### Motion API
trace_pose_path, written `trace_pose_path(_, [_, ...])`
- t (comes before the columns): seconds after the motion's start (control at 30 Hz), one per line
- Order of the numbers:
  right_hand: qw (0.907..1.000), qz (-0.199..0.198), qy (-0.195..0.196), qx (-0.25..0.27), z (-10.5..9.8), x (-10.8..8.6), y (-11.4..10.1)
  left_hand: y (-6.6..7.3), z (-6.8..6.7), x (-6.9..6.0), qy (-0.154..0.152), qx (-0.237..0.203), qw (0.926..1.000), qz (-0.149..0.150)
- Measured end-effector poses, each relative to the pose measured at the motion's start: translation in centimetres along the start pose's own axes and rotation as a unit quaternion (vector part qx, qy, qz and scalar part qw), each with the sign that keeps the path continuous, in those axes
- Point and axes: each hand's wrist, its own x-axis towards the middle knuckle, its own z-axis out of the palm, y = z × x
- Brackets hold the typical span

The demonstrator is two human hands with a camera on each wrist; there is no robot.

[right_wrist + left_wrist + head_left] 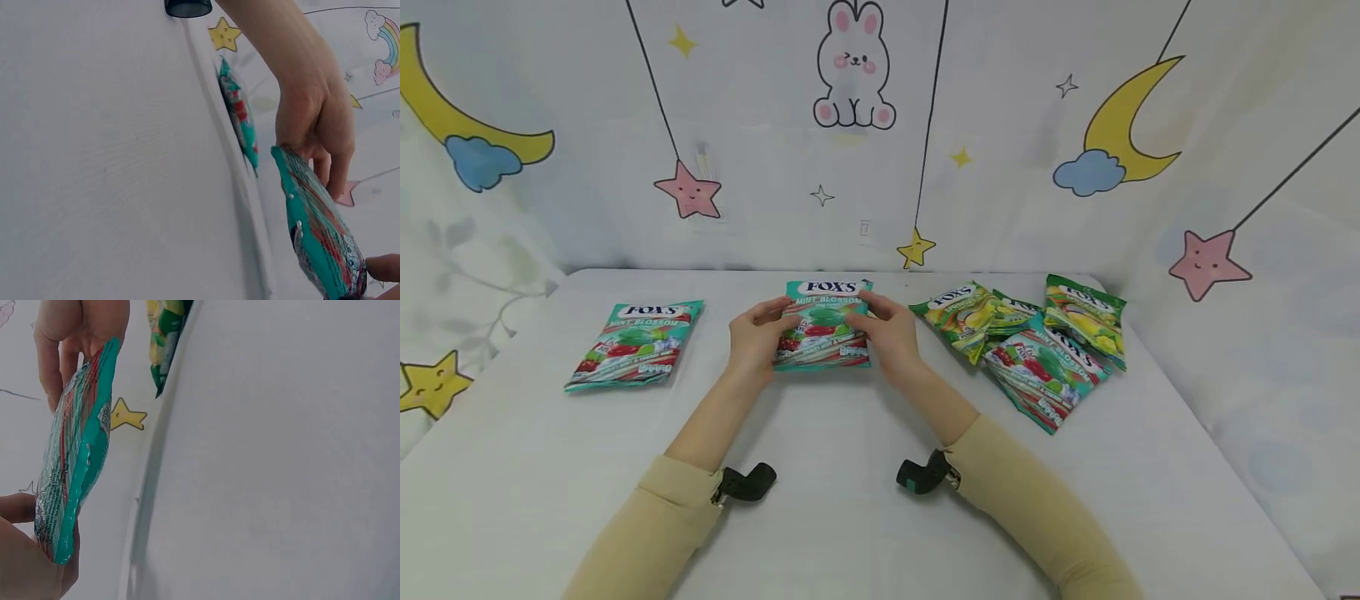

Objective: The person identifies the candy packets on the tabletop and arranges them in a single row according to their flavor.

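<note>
The left hand (756, 337) and right hand (893, 335) pinch opposite sides of a glossy teal rectangular plastic FOX'S bag (824, 329) between them. Left of the hands lies a matching teal bag (636, 346); right of them, yellow-green plastic bags (964, 321) cluster with teal packaging (1051, 371).

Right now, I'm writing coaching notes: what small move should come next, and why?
Probably carry the held packet left, beside the lone packet: both read Mint Blossom, and the left grip and right grip hold it above the table.
</note>
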Motion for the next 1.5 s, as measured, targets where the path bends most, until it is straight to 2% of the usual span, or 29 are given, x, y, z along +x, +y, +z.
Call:
trace_pose_path(0.37, [0.9996, -0.007, -0.026, 0.003, 3.8, 0.6, 1.7, 0.0, -3.8, 0.9, 0.015, 0.018, 0.9997, -0.002])
trace_pose_path(0.6, [0.9991, -0.008, -0.041, 0.003, 6.5, 0.7, 2.5, 0.3, -6.7, 0.8, 0.002, 0.029, 0.9995, 0.008])
trace_pose_path(0.83, [0.9979, 0.002, -0.063, 0.016, 8.6, 0.8, 3.0, 0.6, -9.0, 1.3, 0.003, 0.024, 0.9997, 0.001])
trace_pose_path(1.0, [0.9963, 0.005, -0.084, 0.016, 9.8, 0.8, 3.3, 0.9, -10.2, 1.5, 0.014, 0.029, 0.9995, -0.003])
trace_pose_path(1.2, [0.994, 0.012, -0.104, 0.031, 10.4, 1.2, 4.0, 1.2, -10.7, 1.6, 0.035, 0.03, 0.9989, -0.012])
trace_pose_path(1.5, [0.9946, 0.018, -0.096, 0.036, 11.6, 1.6, 4.7, 1.2, -11.4, 2.0, 0.057, 0.052, 0.9966, -0.027])
